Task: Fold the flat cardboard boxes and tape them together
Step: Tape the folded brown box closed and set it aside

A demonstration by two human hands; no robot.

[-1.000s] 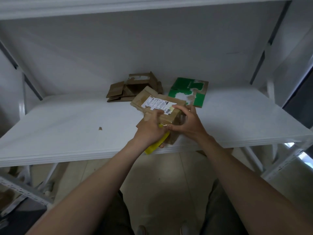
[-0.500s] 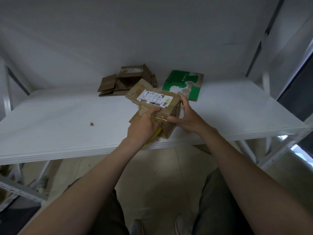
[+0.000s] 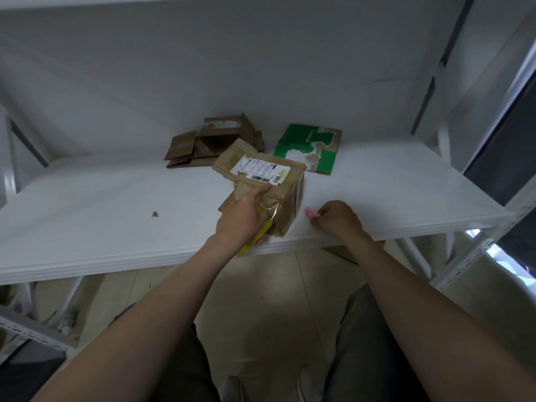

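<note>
A folded brown cardboard box [image 3: 285, 195] with a white shipping label stands on the white shelf [image 3: 116, 216] near its front edge. My left hand [image 3: 242, 219] grips the box's near left corner, with a yellow tool [image 3: 255, 237] held against it under the palm. Clear tape shines on the box's near face. My right hand [image 3: 338, 217] rests on the shelf just right of the box, its fingers curled around a small pink object [image 3: 309, 213], apart from the box.
Several flattened brown cardboard pieces [image 3: 203, 146] lie at the back of the shelf, with a torn green and white flat box [image 3: 309, 149] to their right. A small cardboard scrap [image 3: 155, 214] lies to the left. Metal shelf uprights stand at both sides.
My right hand has let go of the box's right side and moved down to the shelf, where it now pinches the small pink object. My left hand keeps its hold.
</note>
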